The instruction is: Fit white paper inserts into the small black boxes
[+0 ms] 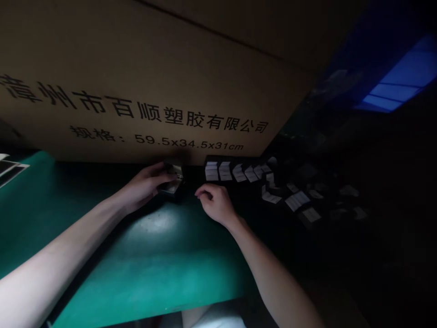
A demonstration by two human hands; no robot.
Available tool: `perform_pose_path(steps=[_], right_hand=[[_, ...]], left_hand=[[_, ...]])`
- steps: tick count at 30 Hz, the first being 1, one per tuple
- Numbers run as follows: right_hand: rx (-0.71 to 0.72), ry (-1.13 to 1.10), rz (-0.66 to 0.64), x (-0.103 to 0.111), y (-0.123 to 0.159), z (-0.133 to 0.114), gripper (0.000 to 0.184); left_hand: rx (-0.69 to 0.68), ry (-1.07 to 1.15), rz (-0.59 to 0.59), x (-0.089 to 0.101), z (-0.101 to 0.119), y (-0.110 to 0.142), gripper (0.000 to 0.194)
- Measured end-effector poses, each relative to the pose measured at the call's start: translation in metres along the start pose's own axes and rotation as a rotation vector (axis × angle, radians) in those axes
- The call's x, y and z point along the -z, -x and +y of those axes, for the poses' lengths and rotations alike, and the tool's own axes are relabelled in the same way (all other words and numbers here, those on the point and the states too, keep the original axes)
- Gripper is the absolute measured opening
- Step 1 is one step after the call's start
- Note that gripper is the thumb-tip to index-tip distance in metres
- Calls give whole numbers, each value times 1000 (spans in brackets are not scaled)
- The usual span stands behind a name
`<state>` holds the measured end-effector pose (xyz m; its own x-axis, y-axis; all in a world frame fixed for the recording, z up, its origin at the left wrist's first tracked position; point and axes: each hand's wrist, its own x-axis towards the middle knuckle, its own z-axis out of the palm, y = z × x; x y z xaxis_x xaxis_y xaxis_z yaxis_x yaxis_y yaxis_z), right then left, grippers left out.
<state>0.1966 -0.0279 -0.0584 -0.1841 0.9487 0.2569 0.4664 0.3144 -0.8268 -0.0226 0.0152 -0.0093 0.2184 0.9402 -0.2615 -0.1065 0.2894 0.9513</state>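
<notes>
My left hand grips a small black box from the side, its fingers wrapped over the box's near corner. The box looks open, with something white and pale inside, partly in shadow. My right hand rests to the right of the box with its fingers curled, and nothing shows in them. Just beyond it, several small white paper cards stand in a row on a dark surface, with more scattered to the right.
A large cardboard carton printed with Chinese text and 59.5x34.5x31cm fills the back. A green work mat lies under my forearms. Dark sheets lie at far left. A blue-lit panel glows upper right.
</notes>
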Motion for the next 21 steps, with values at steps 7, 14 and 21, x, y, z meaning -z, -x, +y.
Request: perform_pose_path(steps=[7, 14, 21], right_hand=[[12, -5, -1, -1, 0, 0, 27], [-10, 2, -17, 1, -1, -1, 27], [1, 9, -12, 1, 0, 0, 27]], left_hand=[[-3, 23, 5, 2, -1, -2, 41], [13, 7, 4, 4, -2, -3, 45], [26, -56, -14, 5, -2, -1, 50]])
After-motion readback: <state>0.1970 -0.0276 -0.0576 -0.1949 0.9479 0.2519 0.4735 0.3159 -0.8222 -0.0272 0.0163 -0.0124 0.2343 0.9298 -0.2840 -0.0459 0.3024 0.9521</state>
